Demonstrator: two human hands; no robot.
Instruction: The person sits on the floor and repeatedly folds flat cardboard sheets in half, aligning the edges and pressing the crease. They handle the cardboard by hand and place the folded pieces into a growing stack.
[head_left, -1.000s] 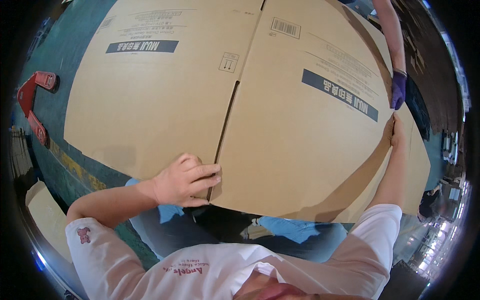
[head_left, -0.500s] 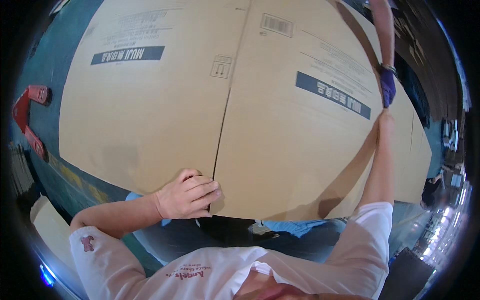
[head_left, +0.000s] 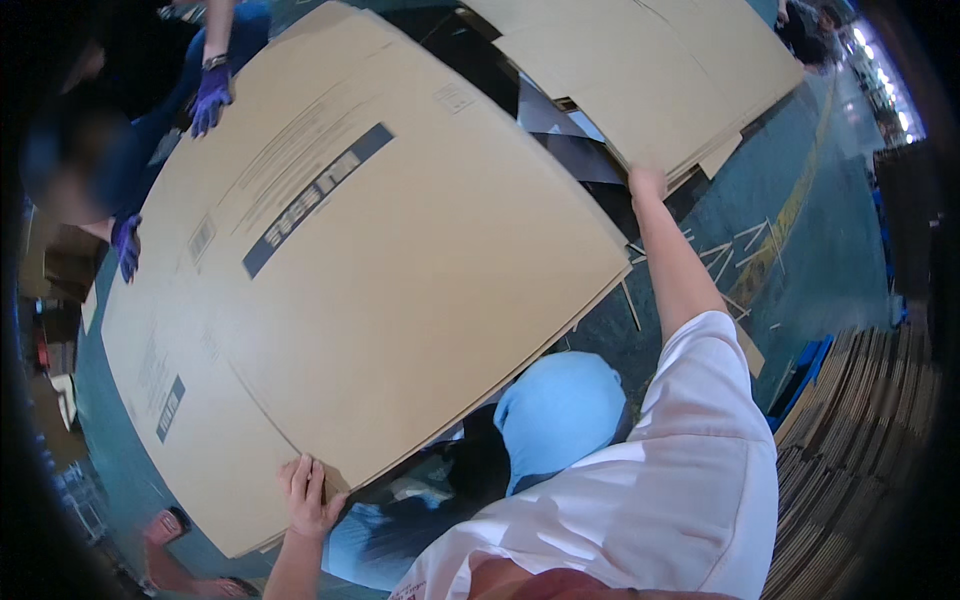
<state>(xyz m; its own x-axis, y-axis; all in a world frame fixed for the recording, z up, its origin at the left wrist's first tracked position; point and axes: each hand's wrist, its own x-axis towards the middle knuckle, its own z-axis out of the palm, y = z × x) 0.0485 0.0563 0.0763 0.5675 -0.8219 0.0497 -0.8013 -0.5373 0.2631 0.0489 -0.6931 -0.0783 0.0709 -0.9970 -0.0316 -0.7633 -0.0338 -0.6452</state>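
Before you, your left hand (head_left: 312, 497) lies on the near edge of a broad, flat, printed tan cardboard sheet (head_left: 410, 280), perhaps steadying it, while your right hand (head_left: 648, 184) touches a layered tan cardboard stack (head_left: 640, 80), both grips unclear.

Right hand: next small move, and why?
Probably lift the right cardboard slightly by its near corner: the right hand is there, though blur hides its grip, while the left hand is at the near edge of the left cardboard.
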